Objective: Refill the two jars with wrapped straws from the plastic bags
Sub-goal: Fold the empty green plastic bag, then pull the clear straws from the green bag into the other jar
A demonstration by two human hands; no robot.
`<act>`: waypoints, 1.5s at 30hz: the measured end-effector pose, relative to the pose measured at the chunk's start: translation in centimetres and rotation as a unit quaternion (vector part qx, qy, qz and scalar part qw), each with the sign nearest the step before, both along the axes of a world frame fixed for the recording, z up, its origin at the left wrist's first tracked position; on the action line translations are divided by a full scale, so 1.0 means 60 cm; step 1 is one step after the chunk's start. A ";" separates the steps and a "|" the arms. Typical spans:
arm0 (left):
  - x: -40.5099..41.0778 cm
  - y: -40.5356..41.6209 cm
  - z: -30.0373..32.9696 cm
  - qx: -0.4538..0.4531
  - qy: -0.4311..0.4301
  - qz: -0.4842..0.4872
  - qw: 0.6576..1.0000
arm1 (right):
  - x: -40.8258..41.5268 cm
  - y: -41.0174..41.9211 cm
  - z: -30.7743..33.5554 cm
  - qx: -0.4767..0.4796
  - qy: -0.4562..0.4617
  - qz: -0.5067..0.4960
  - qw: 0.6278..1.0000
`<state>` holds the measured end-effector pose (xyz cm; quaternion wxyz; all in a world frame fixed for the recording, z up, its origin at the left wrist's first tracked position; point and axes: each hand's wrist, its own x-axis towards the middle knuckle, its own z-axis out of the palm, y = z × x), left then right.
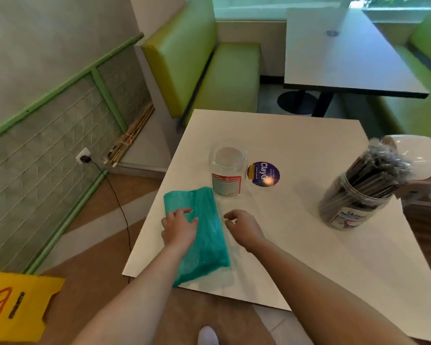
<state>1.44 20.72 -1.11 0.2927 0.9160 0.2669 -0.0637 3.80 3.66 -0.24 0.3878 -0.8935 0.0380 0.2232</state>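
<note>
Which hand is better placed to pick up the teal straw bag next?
Left, probably. The left hand already rests on the teal bag, fingers spread over its upper part. The right hand hovers beside the bag's right edge, loosely curled and empty, nearer the empty jar.

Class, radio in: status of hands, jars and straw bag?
Left hand flat on teal straw bag; right hand hovering, empty. Near jar empty, far jar full. Nothing blocking.
</note>
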 end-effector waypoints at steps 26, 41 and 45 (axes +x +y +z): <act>0.056 0.114 -0.015 -0.316 -0.032 0.104 0.942 | 0.056 0.079 -0.019 0.150 0.159 -0.037 0.975; 0.141 0.178 0.090 -0.472 -0.088 -0.054 0.876 | 0.069 0.157 0.048 0.266 -0.057 -0.281 0.920; 0.160 0.182 0.114 -0.482 -0.105 -0.109 0.863 | 0.061 0.182 0.071 0.282 -0.155 -0.352 0.879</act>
